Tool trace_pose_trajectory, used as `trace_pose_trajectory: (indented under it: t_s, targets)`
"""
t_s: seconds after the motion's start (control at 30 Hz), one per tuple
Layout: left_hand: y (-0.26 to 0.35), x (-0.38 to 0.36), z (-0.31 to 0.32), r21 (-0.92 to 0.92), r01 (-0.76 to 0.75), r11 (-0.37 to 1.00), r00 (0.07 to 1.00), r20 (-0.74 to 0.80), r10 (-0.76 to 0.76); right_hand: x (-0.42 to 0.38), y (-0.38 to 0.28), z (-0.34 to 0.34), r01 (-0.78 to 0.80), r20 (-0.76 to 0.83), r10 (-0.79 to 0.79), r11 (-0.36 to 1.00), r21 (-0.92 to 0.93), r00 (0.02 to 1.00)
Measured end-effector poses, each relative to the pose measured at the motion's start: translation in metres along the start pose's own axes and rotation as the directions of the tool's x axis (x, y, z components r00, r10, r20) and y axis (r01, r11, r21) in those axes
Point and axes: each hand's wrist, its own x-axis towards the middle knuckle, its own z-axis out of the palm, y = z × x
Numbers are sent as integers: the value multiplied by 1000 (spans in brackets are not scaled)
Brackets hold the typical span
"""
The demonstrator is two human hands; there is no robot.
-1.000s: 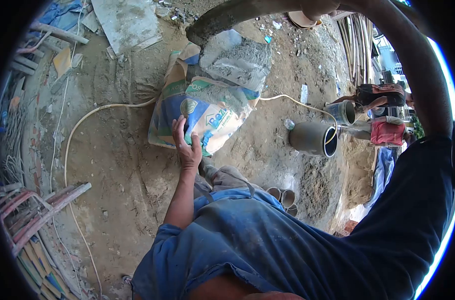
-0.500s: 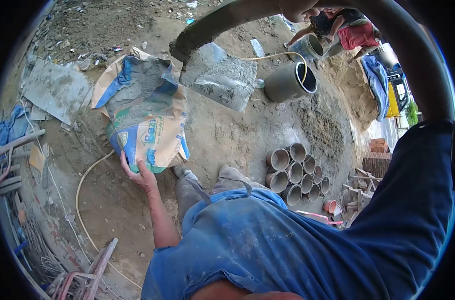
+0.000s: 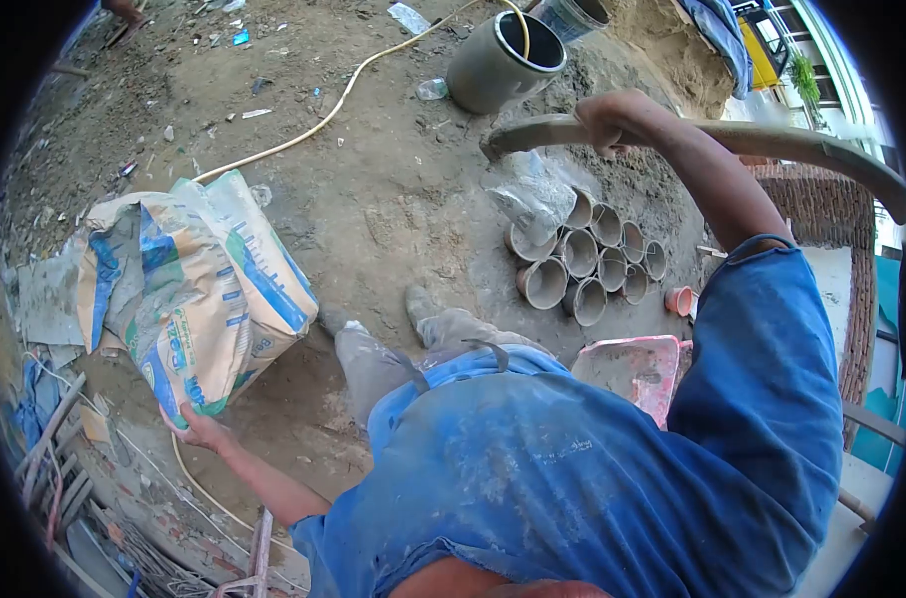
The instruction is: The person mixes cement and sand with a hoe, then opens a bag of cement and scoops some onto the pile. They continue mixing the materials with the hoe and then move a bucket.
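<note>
At the lower corner of a torn, open cement bag (image 3: 199, 319) is my left hand (image 3: 204, 431), its fingers gripping the paper. Grey powder shows inside the ripped mouth of the bag, which leans to the left of my feet. My right hand (image 3: 612, 120) is wrapped round the thick wooden handle of a hoe (image 3: 742, 138), out in front and to the right. The hoe's blade (image 3: 528, 194), coated in grey cement, overlaps the nearest of several round moulds (image 3: 544, 283) in this view.
A dark barrel (image 3: 503, 65) with a yellowish hose (image 3: 343, 105) stands ahead, beside another bucket (image 3: 575, 14). A pink-rimmed wheelbarrow (image 3: 627, 369) is at my right. Wooden scraps (image 3: 59, 429) lie on the left. Part of another person (image 3: 124, 10) shows at the top left.
My right hand has swung the hoe rightward and nearer, from beside the bag to over the moulds. The bag has shifted left and turned in my left hand. The view has turned too.
</note>
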Motion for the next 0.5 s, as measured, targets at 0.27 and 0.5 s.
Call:
trace_pose_trajectory:
  t_s: [0.27, 0.5]
  targets:
    - [11, 10, -2, 596, -26, 803, 876, -374, 305, 79, 133, 155, -176, 224, 115, 945, 277, 968]
    - [119, 21, 196, 449, -480, 754, 766, -204, 610, 115, 189, 265, -348, 359, 145, 719, 602, 922]
